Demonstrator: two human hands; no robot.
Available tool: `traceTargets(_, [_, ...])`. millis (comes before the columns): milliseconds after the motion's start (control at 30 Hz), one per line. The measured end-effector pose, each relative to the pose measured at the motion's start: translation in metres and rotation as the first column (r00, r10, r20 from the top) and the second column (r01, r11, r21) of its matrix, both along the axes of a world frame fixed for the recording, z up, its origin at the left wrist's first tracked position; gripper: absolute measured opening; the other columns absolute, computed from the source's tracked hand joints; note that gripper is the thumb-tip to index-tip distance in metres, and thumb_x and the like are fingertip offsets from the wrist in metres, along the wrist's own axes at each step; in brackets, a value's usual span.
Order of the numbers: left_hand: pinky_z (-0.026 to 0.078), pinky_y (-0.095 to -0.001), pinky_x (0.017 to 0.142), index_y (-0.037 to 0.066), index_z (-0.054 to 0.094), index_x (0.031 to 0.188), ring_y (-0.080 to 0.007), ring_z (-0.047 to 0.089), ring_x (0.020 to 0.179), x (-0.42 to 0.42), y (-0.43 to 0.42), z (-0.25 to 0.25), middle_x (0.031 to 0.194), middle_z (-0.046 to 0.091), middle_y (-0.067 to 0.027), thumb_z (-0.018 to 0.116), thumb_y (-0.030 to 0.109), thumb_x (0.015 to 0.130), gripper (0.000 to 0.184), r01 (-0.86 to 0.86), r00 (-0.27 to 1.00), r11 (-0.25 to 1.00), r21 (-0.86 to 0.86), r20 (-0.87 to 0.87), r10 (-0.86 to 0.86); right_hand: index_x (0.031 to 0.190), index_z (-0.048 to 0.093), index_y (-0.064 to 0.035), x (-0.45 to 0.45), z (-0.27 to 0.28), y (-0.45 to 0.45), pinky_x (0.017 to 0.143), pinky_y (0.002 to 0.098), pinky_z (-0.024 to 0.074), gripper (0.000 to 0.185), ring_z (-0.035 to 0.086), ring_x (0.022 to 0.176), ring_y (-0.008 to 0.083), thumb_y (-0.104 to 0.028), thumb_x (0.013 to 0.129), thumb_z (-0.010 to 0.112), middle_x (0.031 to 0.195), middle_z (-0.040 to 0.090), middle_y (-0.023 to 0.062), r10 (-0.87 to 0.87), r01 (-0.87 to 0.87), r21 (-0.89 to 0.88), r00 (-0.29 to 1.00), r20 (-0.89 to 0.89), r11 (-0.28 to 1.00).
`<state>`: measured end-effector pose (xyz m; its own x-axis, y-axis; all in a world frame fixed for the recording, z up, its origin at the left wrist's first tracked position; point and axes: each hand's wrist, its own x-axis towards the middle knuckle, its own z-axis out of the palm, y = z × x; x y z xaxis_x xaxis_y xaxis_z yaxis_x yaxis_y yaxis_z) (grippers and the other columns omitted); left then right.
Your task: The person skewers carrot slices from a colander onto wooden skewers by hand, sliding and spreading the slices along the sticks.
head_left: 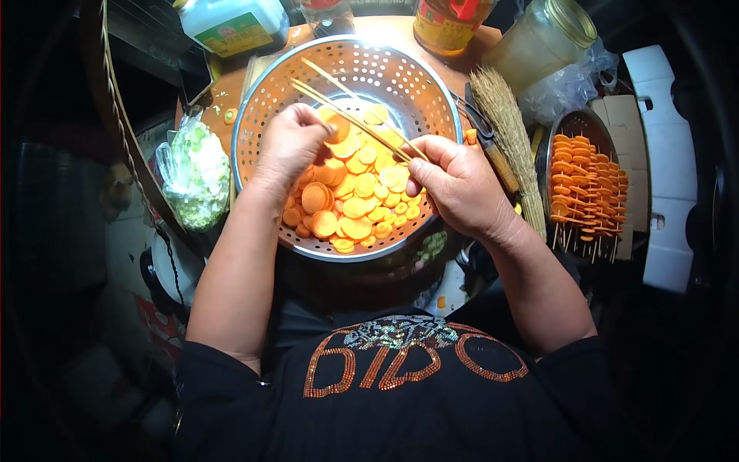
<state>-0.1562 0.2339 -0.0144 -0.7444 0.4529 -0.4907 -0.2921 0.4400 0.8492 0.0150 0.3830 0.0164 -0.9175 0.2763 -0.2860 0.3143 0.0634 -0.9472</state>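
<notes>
In the head view, a round metal colander (419, 86) stands on the desk (381, 26) directly in front of the person, probably so both hands can work over it with the forearms reaching in evenly. The carrot slices (358, 209) lie heaped inside the colander, toward its near side, where its sloping wall seems to keep them gathered.

The left hand (292, 148) is over the colander's left part, its grip pinched small, thumb and fingertips meeting at the edge of a single slice (336, 128); a light hold like that suits so thin a disc. The right hand (464, 185), at the colander's right rim, has its grip closed around the lower ends of a few thin sticks (350, 115). They slant up and leftward over the heap, which leaves their far ends free; the exact count is hard to tell.

Right of the colander, beyond a straw brush (504, 127), threaded carrot skewers (586, 186) rest side by side in a container (586, 122), stick ends jutting out toward the person.

As for materials, the colander is shiny and punched with round holes, the slices flat, moist-looking and uneven in width, the sticks pale, straight and apparently wooden, the brush coarse and bristly.
</notes>
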Motion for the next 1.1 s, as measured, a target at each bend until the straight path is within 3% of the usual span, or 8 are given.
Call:
traceTargets(67, [0.050, -0.0218, 0.051, 0.006, 0.054, 0.089, -0.0121, 0.061, 0.060, -0.006, -0.006, 0.004, 0.077, 0.061, -0.0054, 0.058, 0.006, 0.084, 0.006, -0.122, 0.986, 0.958, 0.259, 0.143, 0.087, 0.096, 0.059, 0.0010, 0.001, -0.008, -0.001, 0.065, 0.0280, 0.0473, 0.020, 0.059, 0.066, 0.0121, -0.011, 0.087, 0.046, 0.069, 0.062, 0.0052, 0.013, -0.013, -0.004, 1.000, 0.000, 1.000])
traceTargets(133, [0.051, -0.0220, 0.051, 0.004, 0.055, 0.092, -0.0129, 0.062, 0.062, -0.008, -0.009, 0.007, 0.082, 0.062, -0.0073, 0.056, 0.005, 0.085, 0.008, -0.279, 0.946, 0.891, 0.358, 0.262, 0.191, 0.097, 0.058, 0.0010, 0.001, -0.012, -0.004, 0.066, 0.0290, 0.0481, 0.020, 0.060, 0.066, 0.0130, -0.011, 0.085, 0.047, 0.068, 0.062, 0.0060, -0.007, 0.007, -0.008, 1.000, -0.020, 1.000])
traceTargets(233, [0.052, -0.0237, 0.054, 0.003, 0.055, 0.094, -0.0146, 0.061, 0.065, -0.010, -0.013, 0.008, 0.083, 0.061, -0.0078, 0.055, 0.004, 0.084, 0.009, -0.367, 0.909, 0.832, 0.416, 0.349, 0.227, 0.094, 0.057, 0.0009, 0.001, -0.008, -0.004, 0.063, 0.0295, 0.0474, 0.019, 0.059, 0.064, 0.0134, -0.012, 0.082, 0.050, 0.068, 0.062, 0.0067, 0.006, -0.005, 0.076, 1.000, -0.013, 0.997])
traceTargets(267, [0.052, -0.0237, 0.054, 0.003, 0.055, 0.094, -0.0146, 0.061, 0.065, -0.011, -0.013, 0.009, 0.083, 0.061, -0.0078, 0.055, 0.004, 0.084, 0.009, -0.368, 0.911, 0.829, 0.421, 0.343, 0.230, 0.093, 0.056, 0.0006, 0.001, -0.007, -0.004, 0.062, 0.0294, 0.0469, 0.018, 0.059, 0.063, 0.0136, -0.012, 0.080, 0.052, 0.067, 0.061, 0.0068, 0.011, -0.012, 0.129, 1.000, 0.010, 0.992])
traceTargets(433, [0.054, -0.0276, 0.060, 0.004, 0.053, 0.091, -0.0153, 0.060, 0.066, -0.017, -0.017, 0.008, 0.078, 0.059, -0.0070, 0.055, 0.004, 0.083, 0.009, -0.482, 0.852, 0.759, 0.439, 0.436, 0.289, 0.084, 0.050, -0.0016, 0.002, -0.003, -0.007, 0.051, 0.0233, 0.0394, 0.013, 0.045, 0.054, 0.0060, -0.007, 0.073, 0.056, 0.060, 0.050, -0.0005, -0.049, 0.050, -0.023, 0.998, 0.044, 0.998])
traceTargets(667, [0.053, -0.0271, 0.056, 0.007, 0.053, 0.087, -0.0148, 0.060, 0.062, -0.019, -0.017, 0.003, 0.074, 0.058, -0.0055, 0.055, 0.003, 0.081, 0.007, -0.537, 0.814, 0.698, 0.473, 0.507, 0.283, 0.078, 0.049, -0.0033, 0.005, 0.004, -0.007, 0.051, 0.0224, 0.0387, 0.011, 0.043, 0.056, 0.0046, -0.009, 0.073, 0.057, 0.061, 0.048, -0.0034, -0.034, 0.046, -0.088, 0.990, 0.139, 0.995])
traceTargets(733, [0.053, -0.0271, 0.056, 0.007, 0.052, 0.086, -0.0146, 0.060, 0.062, -0.019, -0.017, 0.004, 0.074, 0.058, -0.0055, 0.056, 0.003, 0.081, 0.007, -0.547, 0.809, 0.695, 0.468, 0.510, 0.293, 0.074, 0.049, -0.0035, 0.005, 0.003, -0.006, 0.052, 0.0229, 0.0389, 0.012, 0.043, 0.057, 0.0050, -0.012, 0.074, 0.058, 0.061, 0.048, -0.0026, -0.053, 0.049, 0.034, 0.989, 0.138, 0.998])
traceTargets(1100, [0.051, -0.0264, 0.057, 0.007, 0.052, 0.086, -0.0140, 0.060, 0.062, -0.018, -0.018, 0.006, 0.073, 0.059, -0.0057, 0.058, 0.002, 0.080, 0.010, -0.534, 0.818, 0.699, 0.475, 0.499, 0.286, 0.075, 0.053, -0.0006, 0.004, 0.004, -0.007, 0.058, 0.0253, 0.0407, 0.016, 0.046, 0.064, 0.0074, -0.015, 0.077, 0.060, 0.067, 0.051, 0.0004, -0.065, 0.057, 0.062, 0.988, 0.139, 0.996])
